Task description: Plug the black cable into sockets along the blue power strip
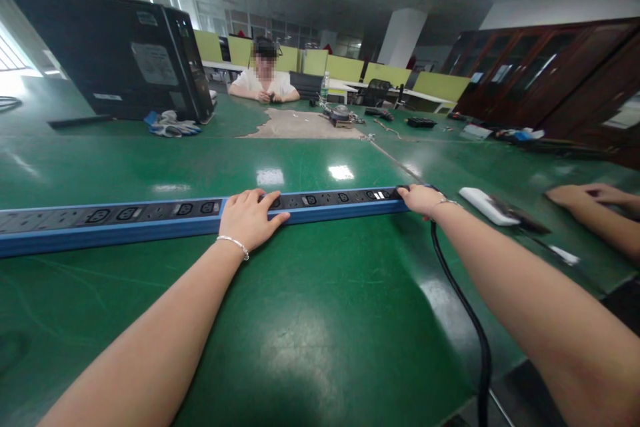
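Note:
A long blue power strip (320,216) with a black face of several sockets lies across the green table. My left hand (247,219) rests over the strip near its middle, thumb and index finger apart, covering some sockets. At the strip's right end, my right hand (423,200) is closed around it, the fingers partly hidden behind the hand. A thick black cable (467,310) comes out below my right hand and hangs down past the table's near edge.
A black computer case (145,60) and gloves (173,124) stand at the back left. A person (264,73) sits across the table (300,320). Another person's hands (585,195) lie at the right, near a white object (487,205). A bottle (325,85) stands farther back.

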{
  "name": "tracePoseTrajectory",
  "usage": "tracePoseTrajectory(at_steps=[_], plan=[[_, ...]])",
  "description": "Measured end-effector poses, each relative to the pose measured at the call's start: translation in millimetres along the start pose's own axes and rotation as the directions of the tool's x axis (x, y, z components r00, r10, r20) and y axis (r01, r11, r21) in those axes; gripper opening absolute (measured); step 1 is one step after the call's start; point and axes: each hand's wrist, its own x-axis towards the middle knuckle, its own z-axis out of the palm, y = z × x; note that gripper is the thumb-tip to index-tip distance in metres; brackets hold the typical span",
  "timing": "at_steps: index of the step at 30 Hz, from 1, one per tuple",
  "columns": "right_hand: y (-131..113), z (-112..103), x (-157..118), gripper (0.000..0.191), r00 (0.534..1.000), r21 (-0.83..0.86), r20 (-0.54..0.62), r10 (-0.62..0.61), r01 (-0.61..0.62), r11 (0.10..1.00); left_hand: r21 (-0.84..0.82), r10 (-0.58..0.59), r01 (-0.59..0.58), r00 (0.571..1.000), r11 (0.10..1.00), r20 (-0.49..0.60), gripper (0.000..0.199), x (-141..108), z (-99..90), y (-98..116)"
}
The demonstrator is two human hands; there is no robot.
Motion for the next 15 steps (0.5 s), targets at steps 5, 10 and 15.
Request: tracePoseTrajectory(at_steps=[5,10,15], plan=[[8.7,-32.9,-3.3,0.056,0.996,-0.019,-0.086,-0.029,0.027,0.999,0.025,-0.017,0.017,1.000,1.000,0.022,0.057,0.1,-1.1,0.8],[24.8,-61.0,-7.9,0.057,0.996,-0.092,-0.083,-0.017,0.009,0.996,0.014,-0.018,0.017,1.000,1.000,0.018,0.057,0.4,-0.2,0.0],[29.4,-41.7,-4.0,0.053,0.999,-0.032,0.000,0.033,-0.033,0.999,0.010,-0.015,0.015,1.000,1.000,0.015,0.056,-0.2,0.0,-0.2]])
